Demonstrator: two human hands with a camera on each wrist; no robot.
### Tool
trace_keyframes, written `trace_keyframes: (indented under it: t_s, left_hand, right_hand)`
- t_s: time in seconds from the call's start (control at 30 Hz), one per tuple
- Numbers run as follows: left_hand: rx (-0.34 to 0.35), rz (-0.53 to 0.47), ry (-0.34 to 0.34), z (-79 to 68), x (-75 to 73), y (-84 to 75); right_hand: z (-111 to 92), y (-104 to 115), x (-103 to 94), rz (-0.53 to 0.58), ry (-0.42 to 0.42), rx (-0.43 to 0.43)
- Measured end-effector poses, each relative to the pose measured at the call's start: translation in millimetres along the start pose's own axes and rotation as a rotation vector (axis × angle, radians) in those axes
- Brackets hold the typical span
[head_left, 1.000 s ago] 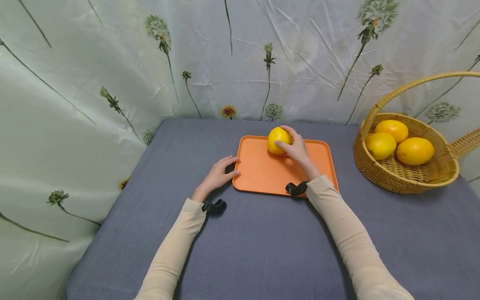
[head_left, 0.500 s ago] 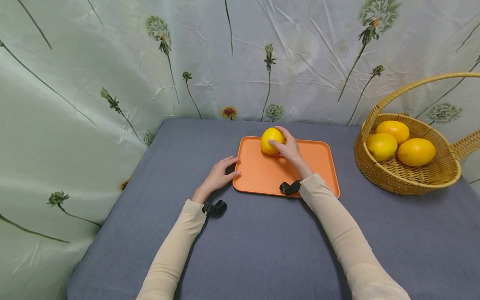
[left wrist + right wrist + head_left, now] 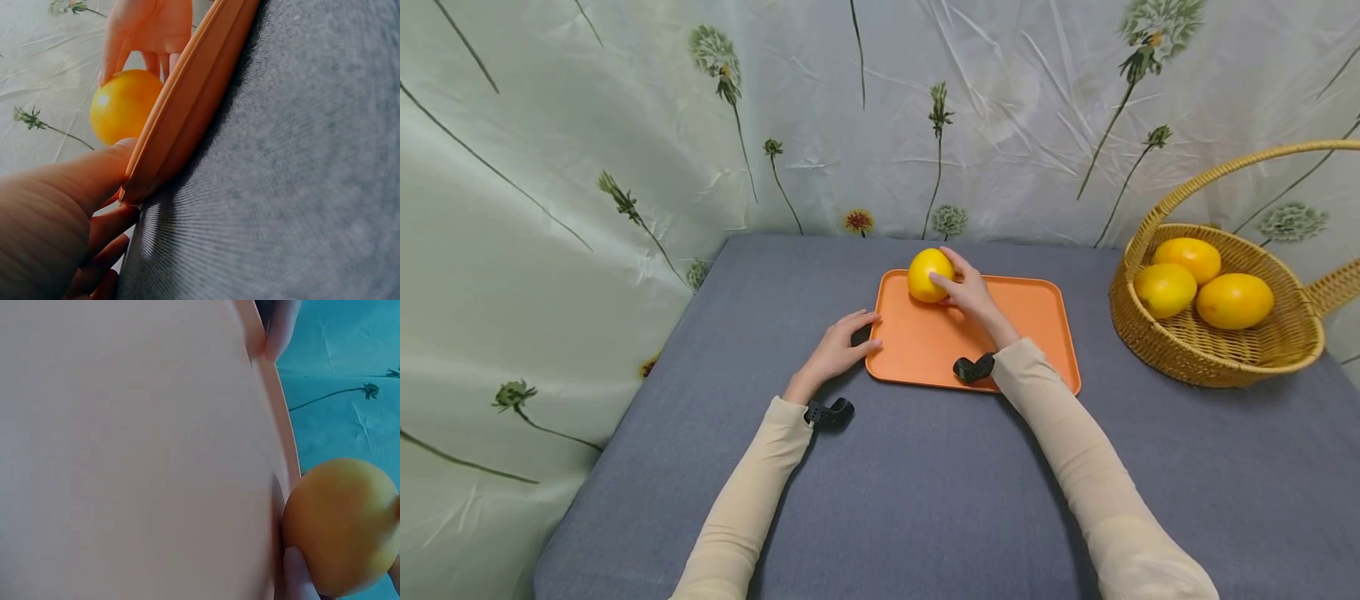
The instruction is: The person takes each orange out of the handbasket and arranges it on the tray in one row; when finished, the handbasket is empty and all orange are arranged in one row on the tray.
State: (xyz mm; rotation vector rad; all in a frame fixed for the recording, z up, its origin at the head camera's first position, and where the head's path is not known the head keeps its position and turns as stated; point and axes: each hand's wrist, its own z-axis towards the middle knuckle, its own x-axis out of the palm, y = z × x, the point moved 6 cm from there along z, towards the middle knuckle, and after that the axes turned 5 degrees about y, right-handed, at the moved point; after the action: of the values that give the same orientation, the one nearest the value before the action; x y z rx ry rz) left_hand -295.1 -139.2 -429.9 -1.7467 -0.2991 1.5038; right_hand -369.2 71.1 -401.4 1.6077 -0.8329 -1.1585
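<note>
An orange rectangular tray [image 3: 913, 346] lies flat on the table. My right hand [image 3: 972, 297] holds a smooth, rounded yellow fruit [image 3: 928, 277] over the tray's back left part, thumb on the near side and fingers around the far side. In the right wrist view the fruit [image 3: 340, 525] is close to the tray surface, near its rim. At the tray's left edge, my left hand [image 3: 833, 352] pinches the rim; the left wrist view shows the thumb [image 3: 103, 172] on top and the forefinger at the underside.
To the right stands a woven basket [image 3: 1180, 360] with a tall arched handle, holding three yellow fruits [image 3: 1235, 301]. A grey-blue cloth [image 3: 925, 483] covers the table. Behind and to the left hangs a pale curtain [image 3: 820, 100] printed with dandelions. Each wrist wears a black camera mount [image 3: 830, 414].
My right hand has carried the yellow fruit leftward across the tray, toward its back left corner. The left hand and the tray have stayed in place.
</note>
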Motion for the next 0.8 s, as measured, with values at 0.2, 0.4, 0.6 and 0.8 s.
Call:
trace_keyframes:
  t_s: [0.2,0.4,0.6,0.8]
  left_hand:
    - [-0.004,-0.004,0.004,0.7,0.0,1.0]
    - [-0.003,-0.002,0.005,1.3,-0.2,2.3]
    - [-0.009,-0.005,0.001,0.7,-1.4,2.8]
    - [-0.015,-0.009,0.005,1.2,-0.9,2.2]
  right_hand:
    - [4.3,4.0,8.1,0.000,0.019,-0.006]
    - [6.1,7.9,16.7,-0.004,0.018,-0.007]
    - [9.4,12.5,25.3,0.027,0.013,-0.021]
    - [12.8,14.1,32.5,0.076,0.037,-0.013]
